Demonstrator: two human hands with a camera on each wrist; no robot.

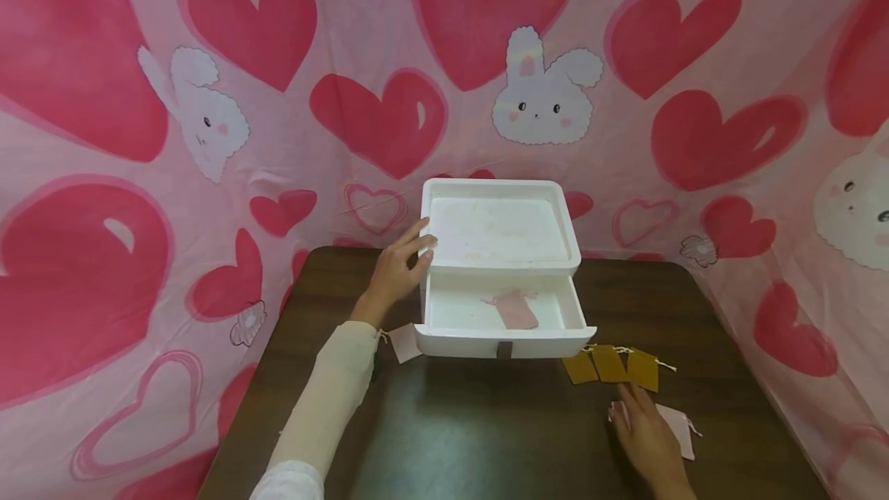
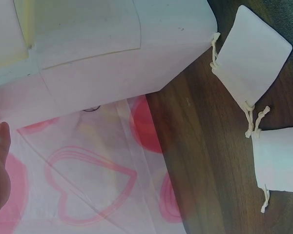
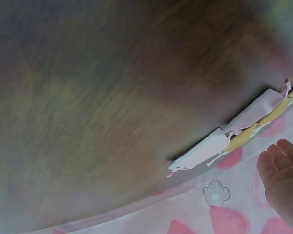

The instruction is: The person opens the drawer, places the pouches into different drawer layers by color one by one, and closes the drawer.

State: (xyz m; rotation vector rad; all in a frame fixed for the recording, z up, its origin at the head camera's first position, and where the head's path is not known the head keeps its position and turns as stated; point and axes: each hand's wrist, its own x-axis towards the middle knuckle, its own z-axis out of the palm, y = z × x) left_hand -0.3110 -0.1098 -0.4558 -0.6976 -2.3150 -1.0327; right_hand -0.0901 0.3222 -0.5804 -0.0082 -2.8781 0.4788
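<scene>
The left hand, grip relaxed, touches the white drawer unit, which contains one pink pouch. The right hand, grip loose and holding nothing, is over pale pouches on the bench.

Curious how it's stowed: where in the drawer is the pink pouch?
In the head view, the pink pouch lies slightly right of middle in the open drawer, close behind its brown tab.

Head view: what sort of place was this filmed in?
Perhaps a small makeshift filming corner, though the wider room is out of view: pink heart-print cloth hangs behind a dark table, which holds a white drawer unit and yellow pouches.
</scene>
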